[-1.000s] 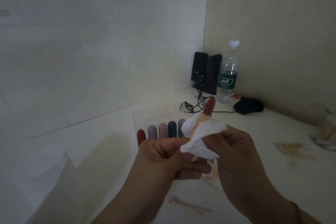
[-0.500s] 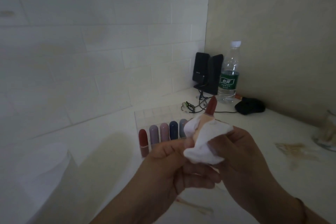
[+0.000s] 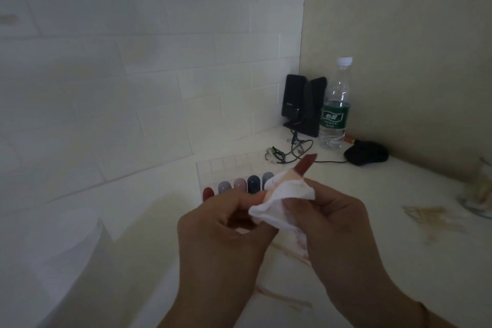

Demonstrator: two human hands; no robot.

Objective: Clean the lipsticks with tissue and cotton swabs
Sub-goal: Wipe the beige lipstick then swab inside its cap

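Now the lipstick point(image 3: 306, 165) tilts further right, left hand point(image 3: 221, 224) gripping it, right hand point(image 3: 338, 224) pinching the tissue point(image 3: 282, 200).

The crumpled white tissue point(image 3: 282, 201) at centre frame covers most of the pale-cased lipstick point(image 3: 306, 165), so only its reddish tip pokes out, and the fingers behind the tissue cannot be made out. The row of rounded coloured lipsticks point(image 3: 239, 186) behind is cut off below by the left hand point(image 3: 221, 231). At the right edge a clear glass container point(image 3: 479, 192) is cropped and blurry. The small print on the green-labelled plastic water bottle point(image 3: 335, 104) is too small to read. Both forearms run off the bottom edge.
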